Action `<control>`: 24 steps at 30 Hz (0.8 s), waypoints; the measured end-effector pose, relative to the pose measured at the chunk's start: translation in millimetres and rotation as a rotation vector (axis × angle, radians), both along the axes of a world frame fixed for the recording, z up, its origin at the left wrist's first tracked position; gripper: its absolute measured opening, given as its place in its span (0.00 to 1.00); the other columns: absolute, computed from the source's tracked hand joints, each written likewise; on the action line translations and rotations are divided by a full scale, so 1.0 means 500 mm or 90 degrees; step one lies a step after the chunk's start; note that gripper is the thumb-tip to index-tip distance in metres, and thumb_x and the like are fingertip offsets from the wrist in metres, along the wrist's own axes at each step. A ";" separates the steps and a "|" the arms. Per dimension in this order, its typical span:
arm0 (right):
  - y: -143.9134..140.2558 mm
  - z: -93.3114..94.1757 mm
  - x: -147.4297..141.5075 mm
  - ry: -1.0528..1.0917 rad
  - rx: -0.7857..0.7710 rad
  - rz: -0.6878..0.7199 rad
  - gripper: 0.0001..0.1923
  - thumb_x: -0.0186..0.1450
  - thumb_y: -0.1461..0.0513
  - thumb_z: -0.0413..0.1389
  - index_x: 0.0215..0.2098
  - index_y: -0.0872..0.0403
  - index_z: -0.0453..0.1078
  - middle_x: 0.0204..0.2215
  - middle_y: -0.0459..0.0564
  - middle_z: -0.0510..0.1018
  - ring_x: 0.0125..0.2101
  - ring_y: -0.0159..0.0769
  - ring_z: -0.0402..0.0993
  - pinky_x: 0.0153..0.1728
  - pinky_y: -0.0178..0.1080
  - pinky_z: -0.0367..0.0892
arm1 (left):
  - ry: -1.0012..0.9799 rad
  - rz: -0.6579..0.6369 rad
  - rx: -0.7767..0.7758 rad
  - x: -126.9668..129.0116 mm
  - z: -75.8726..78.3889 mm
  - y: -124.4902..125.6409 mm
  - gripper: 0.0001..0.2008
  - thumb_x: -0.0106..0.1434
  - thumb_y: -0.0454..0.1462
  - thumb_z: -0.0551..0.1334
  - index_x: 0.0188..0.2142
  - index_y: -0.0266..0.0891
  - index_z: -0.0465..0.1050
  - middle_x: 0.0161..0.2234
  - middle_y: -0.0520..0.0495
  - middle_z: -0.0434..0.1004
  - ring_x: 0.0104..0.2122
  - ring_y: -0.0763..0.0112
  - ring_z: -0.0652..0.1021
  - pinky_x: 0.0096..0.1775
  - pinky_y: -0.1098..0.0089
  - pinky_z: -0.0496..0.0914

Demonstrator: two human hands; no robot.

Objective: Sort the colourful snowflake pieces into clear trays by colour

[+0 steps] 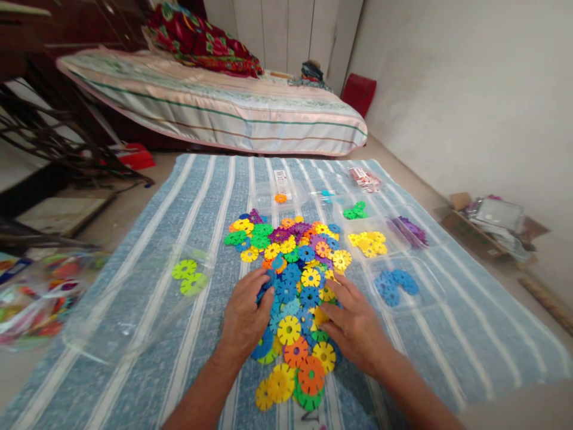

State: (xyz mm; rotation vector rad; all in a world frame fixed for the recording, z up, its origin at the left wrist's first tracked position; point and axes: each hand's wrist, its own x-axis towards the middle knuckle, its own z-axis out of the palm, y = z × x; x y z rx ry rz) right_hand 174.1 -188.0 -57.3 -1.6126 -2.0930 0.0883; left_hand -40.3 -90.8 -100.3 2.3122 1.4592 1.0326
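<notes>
At frame centre, the left hand [244, 316] and right hand [353, 325] rest loosely spread, gripping nothing, on the pile of plastic discs [290, 280]: probably light, stiff, slippery; best pinched by notched edges.

Between and beyond your hands lies a heap of flat plastic snowflake discs [290, 280], notched like gears, in blue, yellow, orange, green and purple. Blue ones crowd under your left hand's [245, 319] fingertips; yellow and orange ones lie flat beside your right hand [353, 325]. The heap rests on the striped cloth [215, 197].
</notes>
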 end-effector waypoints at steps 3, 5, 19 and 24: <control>0.000 -0.005 0.001 -0.002 -0.001 0.002 0.06 0.60 0.67 0.57 0.35 0.53 0.74 0.53 0.57 0.68 0.60 0.51 0.54 0.54 0.56 0.63 | 0.002 -0.003 0.007 0.001 0.000 0.000 0.11 0.62 0.40 0.55 0.40 0.39 0.71 0.46 0.41 0.76 0.48 0.61 0.75 0.51 0.58 0.69; -0.002 -0.011 0.002 -0.007 -0.003 0.007 0.05 0.60 0.67 0.57 0.35 0.54 0.74 0.54 0.58 0.67 0.60 0.51 0.54 0.54 0.56 0.64 | 0.001 -0.003 0.007 0.002 0.001 -0.001 0.11 0.62 0.40 0.55 0.40 0.38 0.71 0.46 0.41 0.76 0.48 0.60 0.75 0.51 0.58 0.69; 0.083 0.052 0.117 -0.003 0.317 -0.182 0.07 0.65 0.65 0.51 0.35 0.55 0.71 0.39 0.56 0.77 0.44 0.41 0.72 0.48 0.48 0.69 | 0.007 -0.007 0.002 0.005 0.006 -0.002 0.12 0.63 0.40 0.54 0.40 0.37 0.72 0.46 0.40 0.76 0.48 0.60 0.74 0.51 0.58 0.69; 0.078 0.059 0.103 0.007 0.318 -0.168 0.06 0.64 0.63 0.53 0.38 0.55 0.71 0.35 0.55 0.77 0.40 0.41 0.74 0.45 0.48 0.70 | 0.015 -0.009 0.019 0.005 -0.002 -0.002 0.11 0.63 0.39 0.55 0.40 0.37 0.72 0.46 0.40 0.76 0.47 0.61 0.75 0.50 0.59 0.70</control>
